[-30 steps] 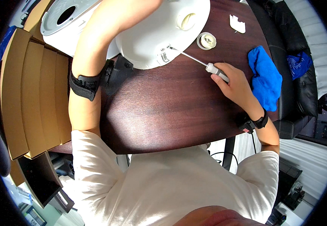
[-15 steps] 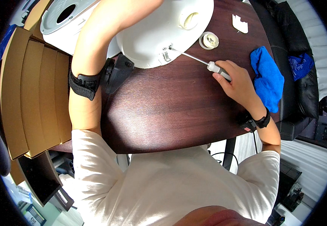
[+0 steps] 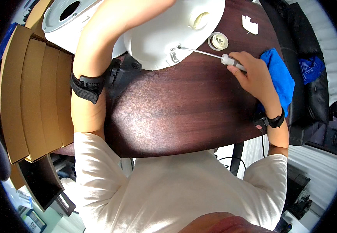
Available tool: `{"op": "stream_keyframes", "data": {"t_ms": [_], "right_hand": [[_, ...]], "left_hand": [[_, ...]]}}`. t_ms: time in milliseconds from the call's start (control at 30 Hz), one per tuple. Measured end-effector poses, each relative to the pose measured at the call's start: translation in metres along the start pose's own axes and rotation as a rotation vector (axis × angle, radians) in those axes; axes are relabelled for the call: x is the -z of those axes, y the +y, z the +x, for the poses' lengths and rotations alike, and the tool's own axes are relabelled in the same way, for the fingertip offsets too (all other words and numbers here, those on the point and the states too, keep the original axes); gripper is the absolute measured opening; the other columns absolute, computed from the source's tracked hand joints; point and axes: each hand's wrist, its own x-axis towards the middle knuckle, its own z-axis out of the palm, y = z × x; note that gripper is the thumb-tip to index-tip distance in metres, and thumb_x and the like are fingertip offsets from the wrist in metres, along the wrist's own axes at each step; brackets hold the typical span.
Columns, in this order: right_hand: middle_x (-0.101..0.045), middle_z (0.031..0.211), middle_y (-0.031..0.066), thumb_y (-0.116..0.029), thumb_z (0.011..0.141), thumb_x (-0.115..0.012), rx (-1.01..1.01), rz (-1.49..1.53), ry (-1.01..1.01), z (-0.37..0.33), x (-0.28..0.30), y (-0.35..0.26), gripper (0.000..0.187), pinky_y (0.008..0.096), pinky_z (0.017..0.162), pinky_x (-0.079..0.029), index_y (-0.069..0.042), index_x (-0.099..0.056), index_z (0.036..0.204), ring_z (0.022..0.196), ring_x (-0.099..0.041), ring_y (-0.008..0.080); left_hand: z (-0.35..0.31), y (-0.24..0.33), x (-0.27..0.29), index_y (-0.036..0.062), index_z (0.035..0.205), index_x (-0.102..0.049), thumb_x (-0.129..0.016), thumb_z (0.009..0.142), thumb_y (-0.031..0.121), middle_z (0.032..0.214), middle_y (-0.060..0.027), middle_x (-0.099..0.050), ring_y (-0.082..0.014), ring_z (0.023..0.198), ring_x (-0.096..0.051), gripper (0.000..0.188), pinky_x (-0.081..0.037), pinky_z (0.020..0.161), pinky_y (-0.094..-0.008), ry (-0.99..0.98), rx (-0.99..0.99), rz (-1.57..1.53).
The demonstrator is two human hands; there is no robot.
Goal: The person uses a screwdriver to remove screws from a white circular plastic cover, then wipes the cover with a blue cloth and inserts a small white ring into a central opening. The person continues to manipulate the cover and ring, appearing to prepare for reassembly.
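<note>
Head view, the only one: a person works over a dark wood tabletop (image 3: 184,108), holding a screwdriver (image 3: 226,59) in the right hand (image 3: 256,75). That grip is clamped around the gray-and-white handle. The shaft points left, its tip at the near edge of a large white oval panel (image 3: 149,48), just beside a small raised fitting (image 3: 173,58). The left arm (image 3: 96,54) crosses the panel and leaves at the top; the left hand is out of sight, so its grip cannot be told.

Over the last second the right hand has moved up and rightward, and the shaft lies more level, while the tip stays at the same spot. This suggests the work there continues at a new angle; whether the tip sits in a screw is too small to tell.

Counted: one screwdriver, one panel, one clear round container (image 3: 218,41), one notched white piece (image 3: 250,25), one white casing (image 3: 65,40), one cardboard box (image 3: 32,97), and two blue cloths, one on the tabletop (image 3: 279,73), one on a black sofa (image 3: 315,101).
</note>
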Motion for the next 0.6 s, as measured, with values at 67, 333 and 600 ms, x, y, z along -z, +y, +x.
{"op": "stream_keyframes", "data": {"t_ms": [67,333,600], "right_hand": [[-0.066,0.092,0.0159,-0.023,0.088,-0.067,0.038,-0.019,0.033,0.006,0.002,0.003,0.029,0.0409,0.064,-0.051,-0.005,-0.063,0.109,0.077,-0.065,0.0353],[-0.068,0.090,0.0165,-0.024,0.090,-0.066,-0.126,0.235,-0.115,0.002,-0.013,0.010,0.028,0.0379,0.064,-0.049,-0.001,-0.064,0.104,0.075,-0.066,0.0318],[-0.050,0.069,-0.0045,-0.037,0.097,-0.056,-0.483,0.851,-0.348,-0.016,-0.028,-0.003,0.030,0.0186,0.044,-0.023,-0.008,-0.065,0.102,0.051,-0.035,0.0001]], "left_hand": [[0.002,-0.001,0.002,0.0033,0.115,-0.061,-0.043,0.085,0.005,0.099,-0.0151,-0.068,-0.0241,0.096,-0.064,0.035,-0.047,0.088,-0.0337,-0.022,0.014,-0.026],[0.002,-0.008,0.001,0.0014,0.111,-0.061,-0.042,0.083,0.006,0.097,-0.0164,-0.068,-0.0250,0.093,-0.064,0.034,-0.048,0.085,-0.0338,-0.020,-0.025,-0.074],[0.002,0.001,-0.001,0.0008,0.109,-0.061,-0.042,0.082,0.005,0.094,-0.0171,-0.068,-0.0259,0.092,-0.065,0.033,-0.048,0.084,-0.0342,-0.022,-0.007,-0.070]]}}
